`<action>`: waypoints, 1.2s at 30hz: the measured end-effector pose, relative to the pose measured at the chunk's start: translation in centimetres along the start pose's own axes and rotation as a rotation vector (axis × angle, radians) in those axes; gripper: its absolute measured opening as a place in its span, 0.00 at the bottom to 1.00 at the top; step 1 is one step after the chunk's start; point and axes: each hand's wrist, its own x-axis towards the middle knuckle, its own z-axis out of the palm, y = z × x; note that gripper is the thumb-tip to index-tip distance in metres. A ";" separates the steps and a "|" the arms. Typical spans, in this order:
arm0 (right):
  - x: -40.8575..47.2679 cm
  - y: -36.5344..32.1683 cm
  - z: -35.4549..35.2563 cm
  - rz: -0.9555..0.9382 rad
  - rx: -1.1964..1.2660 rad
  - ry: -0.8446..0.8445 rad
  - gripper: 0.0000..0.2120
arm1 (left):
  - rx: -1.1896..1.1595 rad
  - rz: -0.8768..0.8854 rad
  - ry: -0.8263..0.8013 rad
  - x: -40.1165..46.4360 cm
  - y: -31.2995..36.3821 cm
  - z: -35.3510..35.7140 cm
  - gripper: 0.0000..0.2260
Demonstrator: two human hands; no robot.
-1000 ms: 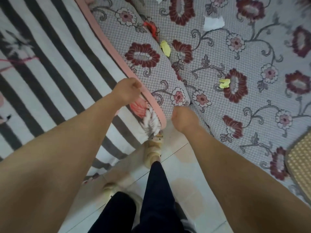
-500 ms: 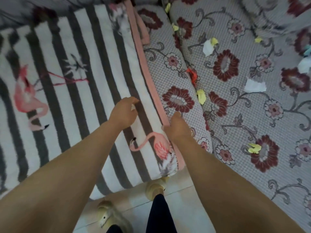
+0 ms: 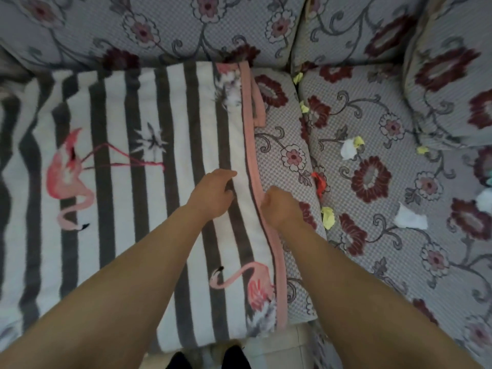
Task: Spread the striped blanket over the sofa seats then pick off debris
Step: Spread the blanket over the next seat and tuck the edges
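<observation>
Blanket (image 3: 149, 145) half spread: your right hand (image 3: 279, 206) pinches its pink edge to pull rightward; left hand (image 3: 213, 194), loosely curled, pins it.

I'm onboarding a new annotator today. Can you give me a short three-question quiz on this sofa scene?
1. True or false: the striped blanket covers every seat.
2. Which hand grips the blanket's pink edge? A) left hand B) right hand
3. What colour is the scrap in the seam between the seat cushions, nearest the right hand?

Key: 1 false; 2 B; 3 yellow.
</observation>
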 end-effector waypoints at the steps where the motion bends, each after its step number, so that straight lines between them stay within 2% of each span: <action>1: 1.0 -1.3 -0.8 -0.030 0.006 0.017 0.10 | -0.005 -0.007 0.012 0.4 -0.4 -1.2 0.22; 9: 8.1 -9.1 -5.4 -0.115 0.001 0.194 0.10 | 0.028 -0.010 0.169 5.8 -5.1 -10.0 0.22; 13: 13.4 -12.9 -6.0 -0.091 0.112 0.256 0.05 | 0.037 -0.002 0.218 10.1 -7.9 -14.3 0.23; 16: 17.3 -15.0 -6.2 -0.073 0.194 0.350 0.13 | 0.103 -0.001 0.304 13.4 -10.2 -17.4 0.23; 20: 22.3 -16.3 -6.3 -0.028 0.195 0.419 0.17 | 0.276 -0.058 0.401 18.4 -14.2 -21.3 0.19; 23: 25.4 -16.7 -6.1 -0.015 0.178 0.471 0.14 | 0.414 -0.122 0.381 21.2 -15.6 -22.9 0.19; 26: 27.4 -16.8 -6.2 0.049 0.208 0.500 0.23 | 0.489 -0.166 0.323 23.9 -16.3 -23.4 0.18; 29: 29.0 -16.4 -6.5 0.122 0.419 0.465 0.23 | 0.531 -0.133 0.218 25.4 -16.6 -23.1 0.16; 31: 29.3 -16.2 -7.1 0.140 0.699 0.349 0.13 | 0.565 -0.121 0.201 25.6 -16.8 -22.9 0.16; 32: 29.1 -16.2 -7.5 0.150 0.763 0.311 0.08 | 0.575 -0.131 0.211 25.5 -16.7 -23.0 0.17; 34: 28.9 -16.0 -8.5 0.150 0.743 0.261 0.07 | 0.558 -0.175 0.291 25.3 -16.1 -23.3 0.18; 36: 28.7 -16.4 -9.6 0.143 0.758 0.163 0.09 | 0.467 -0.172 0.469 25.0 -14.8 -24.0 0.17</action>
